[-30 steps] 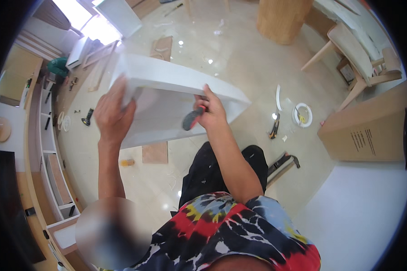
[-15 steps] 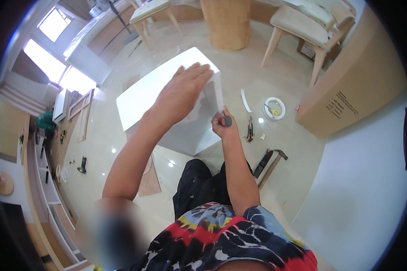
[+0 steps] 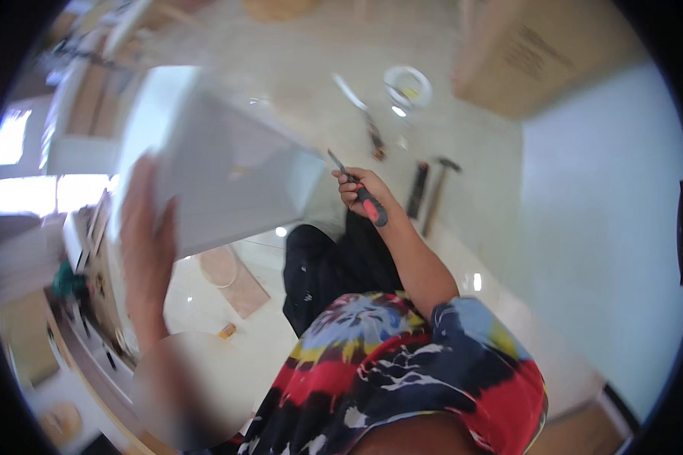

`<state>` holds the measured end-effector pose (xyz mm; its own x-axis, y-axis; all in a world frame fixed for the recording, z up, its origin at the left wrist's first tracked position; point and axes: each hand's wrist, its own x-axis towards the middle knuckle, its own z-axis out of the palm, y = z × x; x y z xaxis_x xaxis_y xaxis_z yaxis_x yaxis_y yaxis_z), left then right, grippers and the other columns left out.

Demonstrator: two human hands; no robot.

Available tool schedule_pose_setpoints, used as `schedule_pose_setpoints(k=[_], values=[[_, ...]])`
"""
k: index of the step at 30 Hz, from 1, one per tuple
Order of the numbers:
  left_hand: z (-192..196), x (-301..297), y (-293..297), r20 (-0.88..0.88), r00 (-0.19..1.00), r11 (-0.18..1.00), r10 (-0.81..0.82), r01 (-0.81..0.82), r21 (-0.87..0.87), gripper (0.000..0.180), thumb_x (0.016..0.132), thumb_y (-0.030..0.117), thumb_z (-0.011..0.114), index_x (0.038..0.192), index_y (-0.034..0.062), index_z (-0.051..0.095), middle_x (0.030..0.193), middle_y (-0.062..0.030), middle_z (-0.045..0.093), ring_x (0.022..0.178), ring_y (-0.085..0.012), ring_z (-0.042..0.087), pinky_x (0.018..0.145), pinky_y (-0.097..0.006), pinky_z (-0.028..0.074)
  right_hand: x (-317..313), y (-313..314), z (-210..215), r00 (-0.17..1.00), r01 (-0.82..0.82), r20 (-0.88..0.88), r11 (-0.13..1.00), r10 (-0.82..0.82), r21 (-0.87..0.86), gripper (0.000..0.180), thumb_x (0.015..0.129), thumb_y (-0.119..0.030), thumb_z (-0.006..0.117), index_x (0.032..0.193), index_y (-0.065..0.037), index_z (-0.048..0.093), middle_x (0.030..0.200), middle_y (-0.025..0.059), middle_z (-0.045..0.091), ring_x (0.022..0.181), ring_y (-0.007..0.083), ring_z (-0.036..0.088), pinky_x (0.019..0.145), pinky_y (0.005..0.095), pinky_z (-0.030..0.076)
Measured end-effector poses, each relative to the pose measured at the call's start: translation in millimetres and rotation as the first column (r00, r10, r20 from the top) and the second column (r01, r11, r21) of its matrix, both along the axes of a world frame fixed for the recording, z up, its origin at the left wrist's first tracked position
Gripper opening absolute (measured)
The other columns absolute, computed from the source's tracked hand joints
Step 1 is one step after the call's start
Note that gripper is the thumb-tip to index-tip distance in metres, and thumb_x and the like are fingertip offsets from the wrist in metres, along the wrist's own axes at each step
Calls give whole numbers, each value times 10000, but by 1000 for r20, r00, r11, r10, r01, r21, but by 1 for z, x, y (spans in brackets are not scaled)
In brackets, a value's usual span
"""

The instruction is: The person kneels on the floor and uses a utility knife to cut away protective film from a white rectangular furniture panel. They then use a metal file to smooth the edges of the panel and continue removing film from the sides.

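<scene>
Floor (image 3: pixel 482 216) pale, glossy, catching light spots. Window (image 3: pixel 23 193) bright at far left; carton (image 3: pixel 535 61) at far right, beside a smooth pale surface (image 3: pixel 599 189) along the right. Loose on the floor, right of centre: white ring (image 3: pixel 391 78), white strip (image 3: pixel 349 92), knife (image 3: pixel 375 138), black bar (image 3: pixel 417 189) and hammer (image 3: pixel 434 199), the last two side by side. Near left: wood board (image 3: pixel 247 291), small orange piece (image 3: pixel 228 331).

White box (image 3: pixel 235 167) left of centre, beyond the knees, tilted, its hollow toward the wearer. Left hand (image 3: pixel 148 235) at its left side, thumb apart from the fingers; blur hides whether it grips. Right hand (image 3: pixel 363 193) curled round a red-and-black tool (image 3: pixel 371 208), tip pointing far left, close by the box's right corner; cannot tell if they touch.

Against half a second ago: box turned, hollow now showing where a white face lay uppermost; left hand shifted from that face to the left side. Tool now seen lengthwise, earlier nearly end-on. View swung; chairs mostly gone from sight.
</scene>
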<state>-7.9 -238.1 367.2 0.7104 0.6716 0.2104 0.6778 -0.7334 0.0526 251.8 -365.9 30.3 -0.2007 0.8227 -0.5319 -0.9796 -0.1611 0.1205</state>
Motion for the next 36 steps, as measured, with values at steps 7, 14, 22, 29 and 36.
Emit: schedule_pose_setpoints(k=[7,14,22,29,36], values=[[-14,-66,-52,171,927,923,335,-359,139,377,978,67,606,1355,54,600,1393,-133,591,1314,-272,540,1083,-409,446,55,-202,-127,-100,331,804,781,586,-529,340,936,-165,532,1249,-31,544,918,223,676,807,405,672,705,507,529],[-39,-61,-61,410,824,859,390,-486,160,304,973,94,644,1264,6,654,1320,-141,632,1154,-232,632,966,-361,536,48,-298,-205,-218,524,491,525,844,-670,411,890,-106,551,1291,-17,544,1118,269,656,1031,444,641,905,510,504],[-41,-70,-60,557,740,825,377,-542,161,269,988,109,629,1191,-66,628,1228,-189,645,1071,-256,657,915,-364,583,33,-183,-165,-611,535,560,813,559,-228,317,921,-94,585,1226,-9,575,1126,232,617,1049,401,617,916,439,503],[-63,-26,-82,747,465,848,476,-467,-251,469,1015,143,577,1406,-56,410,1289,-221,577,1231,-279,563,990,-440,542,61,-8,-181,-577,163,726,924,373,-346,389,912,-153,634,1267,-16,555,1207,218,586,1111,389,598,931,447,499],[-9,-55,-74,302,845,752,441,-532,389,455,938,53,660,1376,36,537,1496,-204,443,1383,-326,436,1136,-460,382,80,83,-211,-544,84,614,766,572,-638,651,874,-202,672,1438,-70,374,1266,244,543,1133,435,574,955,501,495]])
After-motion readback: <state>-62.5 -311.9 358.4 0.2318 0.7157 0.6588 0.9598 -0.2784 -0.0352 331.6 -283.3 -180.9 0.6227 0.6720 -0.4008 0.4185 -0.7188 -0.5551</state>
